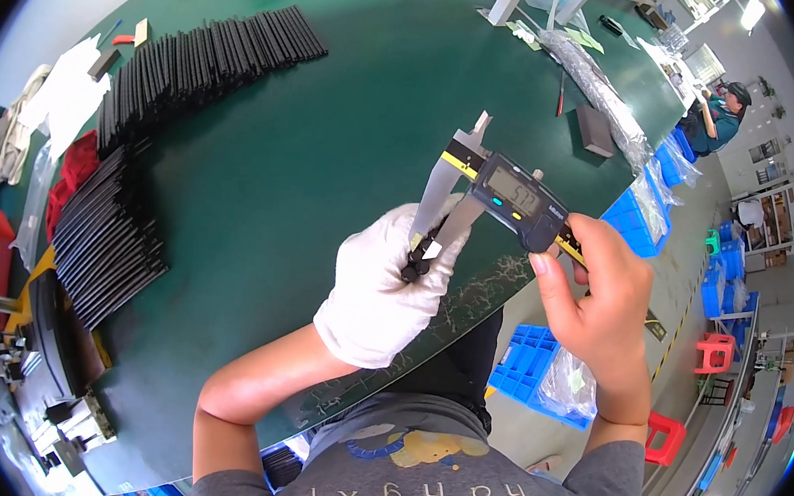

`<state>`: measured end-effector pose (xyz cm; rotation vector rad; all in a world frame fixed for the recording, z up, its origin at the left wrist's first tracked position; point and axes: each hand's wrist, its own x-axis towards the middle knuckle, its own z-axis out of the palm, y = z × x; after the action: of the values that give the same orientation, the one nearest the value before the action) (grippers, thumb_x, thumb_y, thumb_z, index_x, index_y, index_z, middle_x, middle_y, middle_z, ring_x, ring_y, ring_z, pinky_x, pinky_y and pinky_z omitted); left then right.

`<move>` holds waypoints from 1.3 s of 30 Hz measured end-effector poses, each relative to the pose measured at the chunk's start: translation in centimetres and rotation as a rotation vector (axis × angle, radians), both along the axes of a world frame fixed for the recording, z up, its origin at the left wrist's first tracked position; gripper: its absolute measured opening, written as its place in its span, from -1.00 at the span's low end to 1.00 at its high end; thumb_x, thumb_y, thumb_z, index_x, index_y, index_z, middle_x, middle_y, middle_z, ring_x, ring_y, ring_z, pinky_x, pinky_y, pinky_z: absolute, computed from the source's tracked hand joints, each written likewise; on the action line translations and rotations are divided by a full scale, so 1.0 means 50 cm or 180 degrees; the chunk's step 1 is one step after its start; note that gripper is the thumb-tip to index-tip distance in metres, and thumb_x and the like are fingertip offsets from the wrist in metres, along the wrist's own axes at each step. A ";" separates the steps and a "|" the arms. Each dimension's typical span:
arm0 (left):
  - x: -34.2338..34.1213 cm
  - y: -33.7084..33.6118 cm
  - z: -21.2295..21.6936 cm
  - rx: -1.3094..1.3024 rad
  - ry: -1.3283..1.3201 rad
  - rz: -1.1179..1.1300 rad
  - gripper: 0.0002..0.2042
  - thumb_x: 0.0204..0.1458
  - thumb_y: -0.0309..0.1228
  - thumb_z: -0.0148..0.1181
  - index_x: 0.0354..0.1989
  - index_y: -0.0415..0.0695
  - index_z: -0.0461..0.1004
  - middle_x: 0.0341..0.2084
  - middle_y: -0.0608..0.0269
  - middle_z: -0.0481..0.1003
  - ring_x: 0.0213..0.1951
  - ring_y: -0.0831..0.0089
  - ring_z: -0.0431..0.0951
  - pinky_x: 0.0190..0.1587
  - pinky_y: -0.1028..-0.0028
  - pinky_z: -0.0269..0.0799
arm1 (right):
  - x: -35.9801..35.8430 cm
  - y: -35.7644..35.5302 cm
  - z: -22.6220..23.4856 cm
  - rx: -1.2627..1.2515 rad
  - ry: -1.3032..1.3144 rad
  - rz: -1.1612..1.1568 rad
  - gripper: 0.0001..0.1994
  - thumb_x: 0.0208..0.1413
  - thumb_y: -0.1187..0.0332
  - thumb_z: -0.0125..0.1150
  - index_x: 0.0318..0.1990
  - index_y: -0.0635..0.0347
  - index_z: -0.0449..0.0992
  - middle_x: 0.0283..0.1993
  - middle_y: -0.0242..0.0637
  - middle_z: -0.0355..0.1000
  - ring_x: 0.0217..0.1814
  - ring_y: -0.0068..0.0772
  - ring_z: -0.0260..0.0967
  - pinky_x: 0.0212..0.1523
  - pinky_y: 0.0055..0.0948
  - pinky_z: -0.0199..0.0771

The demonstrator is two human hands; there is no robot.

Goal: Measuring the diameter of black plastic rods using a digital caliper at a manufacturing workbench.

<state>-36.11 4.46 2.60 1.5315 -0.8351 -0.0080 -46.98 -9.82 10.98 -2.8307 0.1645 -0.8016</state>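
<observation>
My left hand [382, 289], in a white glove, holds a small black part [419, 257] between the jaws of a digital caliper [505, 196]. My bare right hand [599, 308] grips the caliper's body, thumb resting below its grey display. The caliper's steel jaws point down into the gloved fingers, just above the near edge of the green table [351, 131]. Most of the black part is hidden by the glove.
Long rows of thin black strips [196, 60] lie fanned along the table's left side, with more [105, 241] lower left. A dark block [596, 130] and a plastic-wrapped bundle [600, 91] sit far right. Blue crates [528, 363] stand on the floor. Another person [722, 111] works beyond.
</observation>
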 end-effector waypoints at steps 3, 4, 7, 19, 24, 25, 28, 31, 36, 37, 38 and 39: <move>-0.005 0.000 0.006 0.0017 0.0066 0.0017 -0.76 -0.03 -0.51 0.22 -0.15 -0.10 0.45 -0.54 0.25 0.41 -0.62 0.43 0.38 -0.53 0.51 0.34 | -0.003 0.001 -0.003 0.0040 -0.0064 -0.0007 -0.73 -0.13 0.35 0.34 -0.30 0.25 0.43 -0.52 -0.26 0.40 -0.62 -0.27 0.33 -0.65 -0.41 0.24; -0.007 0.000 0.006 -0.0016 0.0110 0.0015 -0.76 -0.04 -0.51 0.23 -0.16 -0.10 0.44 -0.54 0.25 0.41 -0.63 0.43 0.37 -0.53 0.52 0.33 | -0.005 0.002 0.000 0.0012 0.0005 -0.0049 -0.73 -0.14 0.34 0.36 -0.33 0.25 0.43 -0.54 -0.26 0.39 -0.64 -0.28 0.31 -0.66 -0.41 0.22; -0.007 -0.001 -0.005 -0.0012 -0.0194 0.0166 -0.76 -0.04 -0.51 0.23 -0.16 -0.10 0.45 -0.55 0.25 0.41 -0.63 0.45 0.37 -0.53 0.53 0.33 | -0.008 0.007 0.004 -0.0040 0.0105 -0.0147 -0.72 -0.17 0.31 0.38 -0.37 0.24 0.43 -0.57 -0.27 0.37 -0.67 -0.29 0.28 -0.68 -0.41 0.19; 0.005 0.009 0.015 -0.0084 0.0350 -0.0065 -0.90 0.05 -0.50 0.19 -0.26 -0.18 0.52 -0.49 0.30 0.52 -0.49 0.58 0.46 -0.39 0.57 0.38 | 0.006 0.000 -0.020 -0.0160 -0.0092 -0.0002 -0.71 -0.06 0.21 0.28 -0.30 0.20 0.38 -0.52 -0.27 0.37 -0.60 -0.19 0.37 -0.65 -0.33 0.28; 0.001 -0.014 -0.006 -0.0252 0.1246 -0.0541 -0.87 0.16 -0.47 0.04 -0.16 -0.22 0.36 -0.42 0.26 0.49 -0.32 0.50 0.52 -0.24 0.50 0.43 | -0.019 -0.039 -0.085 0.1489 -0.0336 -0.0048 -0.75 0.01 0.30 0.23 -0.22 0.25 0.44 -0.53 -0.21 0.38 -0.61 -0.35 0.38 -0.58 -0.39 0.32; 0.001 -0.022 -0.005 -0.0435 0.1246 -0.0293 -0.89 0.17 -0.45 0.02 -0.22 -0.22 0.32 -0.46 0.27 0.45 -0.38 0.50 0.50 -0.27 0.48 0.44 | -0.019 -0.046 -0.108 0.1932 -0.0135 -0.0171 -0.74 0.02 0.23 0.20 -0.28 0.26 0.43 -0.52 -0.14 0.40 -0.54 -0.17 0.40 -0.54 -0.29 0.33; 0.035 0.008 -0.013 -0.0749 0.1070 0.0379 -0.76 0.18 -0.23 0.01 -0.36 -0.17 0.30 -0.68 0.42 0.18 -0.61 0.62 0.14 -0.44 0.50 0.29 | -0.027 -0.029 -0.161 0.2727 -0.0071 -0.0293 -0.66 0.05 0.12 0.16 -0.39 0.30 0.45 -0.53 -0.04 0.43 -0.45 0.00 0.44 -0.47 -0.21 0.36; 0.088 -0.004 -0.007 -0.1323 0.1728 0.0846 -0.65 0.17 -0.17 0.03 -0.59 0.00 0.13 -0.70 0.51 -0.03 -0.65 0.64 -0.04 -0.52 0.65 0.09 | -0.052 -0.025 -0.224 0.3176 -0.0291 -0.0347 -0.61 0.02 0.08 0.17 -0.34 0.34 0.47 -0.47 -0.01 0.46 -0.43 -0.03 0.44 -0.41 -0.24 0.38; 0.122 -0.023 -0.037 -0.1945 0.4130 0.0474 -0.66 0.09 -0.42 0.03 -0.68 0.03 0.06 -0.76 0.51 0.04 -0.68 0.63 0.10 -0.54 0.66 0.13 | -0.061 0.004 -0.248 0.3548 -0.0663 -0.0290 -0.45 -0.13 -0.02 0.31 -0.21 0.35 0.42 -0.61 -0.24 0.29 -0.58 -0.33 0.28 -0.51 -0.39 0.25; 0.126 -0.025 -0.044 -0.2053 0.4706 0.0387 -0.66 0.07 -0.46 0.03 -0.69 0.03 0.05 -0.76 0.51 0.05 -0.69 0.63 0.13 -0.54 0.66 0.15 | -0.058 0.011 -0.245 0.3512 -0.0684 -0.0217 -0.40 -0.16 0.01 0.39 -0.09 0.31 0.37 -0.63 -0.42 0.10 -0.61 -0.57 0.07 -0.57 -0.54 0.10; 0.121 -0.031 -0.058 -0.2129 0.4869 0.0023 -0.68 0.01 -0.55 -0.02 -0.70 0.03 0.04 -0.79 0.48 0.09 -0.68 0.63 0.20 -0.53 0.66 0.18 | -0.055 0.013 -0.240 0.3505 -0.0672 -0.0166 -0.40 -0.16 0.01 0.39 -0.09 0.31 0.37 -0.63 -0.42 0.10 -0.61 -0.57 0.07 -0.57 -0.54 0.10; 0.107 -0.046 -0.055 -0.2182 0.5030 -0.0084 -0.67 0.02 -0.54 -0.02 -0.70 0.02 0.04 -0.78 0.48 0.09 -0.68 0.62 0.19 -0.54 0.65 0.17 | -0.050 0.017 -0.235 0.3589 -0.0844 -0.0132 -0.39 -0.18 0.02 0.41 -0.08 0.29 0.37 -0.63 -0.46 0.08 -0.60 -0.61 0.05 -0.56 -0.56 0.09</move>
<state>-30.77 2.16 -0.12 0.4944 0.4172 -0.7657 -49.47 -8.98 -0.74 -1.6583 0.4586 -0.7408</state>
